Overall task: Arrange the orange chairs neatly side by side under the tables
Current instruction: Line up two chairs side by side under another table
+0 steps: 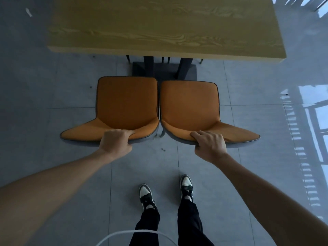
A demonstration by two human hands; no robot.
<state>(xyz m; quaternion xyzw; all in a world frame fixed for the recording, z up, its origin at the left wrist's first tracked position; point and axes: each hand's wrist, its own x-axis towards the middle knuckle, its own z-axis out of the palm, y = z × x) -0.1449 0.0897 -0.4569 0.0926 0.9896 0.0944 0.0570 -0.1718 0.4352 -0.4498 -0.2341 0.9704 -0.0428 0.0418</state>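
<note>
Two orange chairs stand side by side on the grey tiled floor, facing a wooden table (159, 29). The left orange chair (126, 102) and the right orange chair (189, 105) almost touch along their inner edges. My left hand (116, 142) grips the top edge of the left chair's backrest. My right hand (209, 144) grips the top edge of the right chair's backrest. Both seats lie in front of the table's near edge, with their front edges close to the table's dark base (165, 68).
Thin dark legs of other furniture (200, 60) show under the table's far side. My feet in black and white shoes (147, 194) stand behind the chairs. A white cable (131, 233) curves at the bottom. Window reflections cover the glossy floor (305, 125) on the right.
</note>
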